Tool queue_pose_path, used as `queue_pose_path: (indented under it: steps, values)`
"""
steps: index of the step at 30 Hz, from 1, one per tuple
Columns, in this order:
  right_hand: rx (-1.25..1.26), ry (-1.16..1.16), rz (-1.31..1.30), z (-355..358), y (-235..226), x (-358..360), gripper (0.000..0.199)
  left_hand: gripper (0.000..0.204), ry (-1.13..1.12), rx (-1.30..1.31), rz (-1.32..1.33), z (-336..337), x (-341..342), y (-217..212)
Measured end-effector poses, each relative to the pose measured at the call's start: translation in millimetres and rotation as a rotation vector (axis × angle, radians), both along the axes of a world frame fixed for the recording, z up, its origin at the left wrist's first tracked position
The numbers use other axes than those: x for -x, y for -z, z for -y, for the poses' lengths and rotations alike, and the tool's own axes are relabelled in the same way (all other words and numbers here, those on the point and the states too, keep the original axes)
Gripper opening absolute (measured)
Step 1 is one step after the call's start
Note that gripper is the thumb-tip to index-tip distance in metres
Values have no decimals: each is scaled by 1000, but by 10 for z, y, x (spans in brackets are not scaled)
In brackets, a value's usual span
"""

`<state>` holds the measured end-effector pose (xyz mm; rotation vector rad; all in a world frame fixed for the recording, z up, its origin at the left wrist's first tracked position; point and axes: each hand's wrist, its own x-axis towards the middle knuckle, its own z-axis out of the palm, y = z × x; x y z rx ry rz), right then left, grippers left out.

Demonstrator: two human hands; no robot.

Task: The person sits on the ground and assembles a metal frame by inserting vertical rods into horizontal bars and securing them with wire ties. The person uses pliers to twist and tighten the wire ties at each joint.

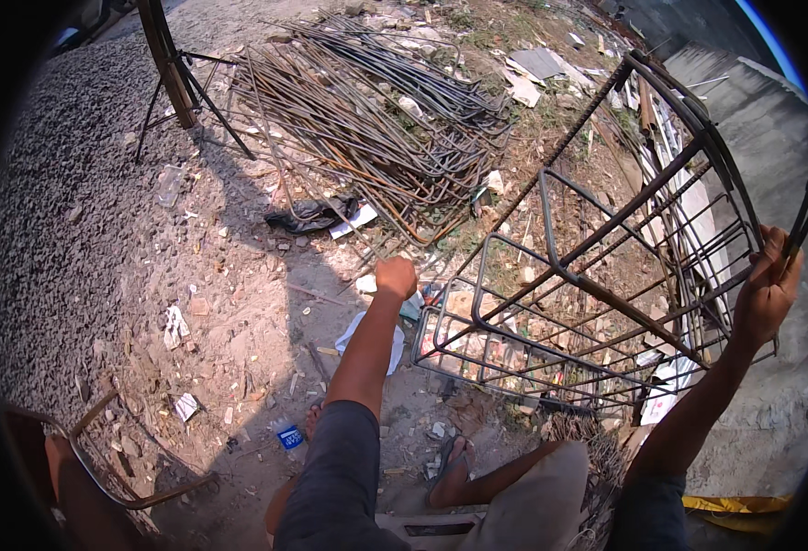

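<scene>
Left hand: the left hand [396, 275] is closed into a fist at the end of an outstretched arm in a dark grey sleeve; what is gripped cannot be told, though the fist is placed at the lower end of a long ribbed bar of the cage.
Right hand: the right hand [769, 286] is raised at the right edge, its fingers [760, 260] curled around the upper end of the cage, and a dark slender tool [805, 213] is pinched in the same grip.
Cage: the rusty brown steel rebar cage [597, 275], made of long straight bars tied with rectangular stirrups, is held tilted between the two hands, its lower end resting on the littered ground in front of the feet.
Rebar heap: a pile of bent rusty reinforcing rods [376, 119] is seen further back, well apart from both hands.
Ground: bare dirt strewn with paper scraps and rubble [230, 312] is spread below, with grey gravel [64, 184] at the left.
Feet: sandalled feet [450, 464] are seen just beside the cage's lower end.
</scene>
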<state>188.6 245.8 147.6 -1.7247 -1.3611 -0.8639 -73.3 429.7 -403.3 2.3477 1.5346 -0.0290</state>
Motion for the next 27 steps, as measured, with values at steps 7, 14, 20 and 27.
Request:
queue_pose_path:
  steps: [7, 14, 20, 27]
  values:
    - [0, 119, 56, 180, 42, 329, 23, 50, 124, -94, -19, 490, 1105, -1455]
    - [-33, -60, 155, 524, 23, 764, 23, 40, 254, -404, 122, 1112, 2204, -2649]
    - [-36, -103, 106, 1032, 114, 1101, 25, 47, 113, -476, 707, 2134, 2207, -3324]
    - [-7, -147, 105, 1577, 226, 1506, 28, 49, -539, -360, 1348, 3320, 1649, -3201]
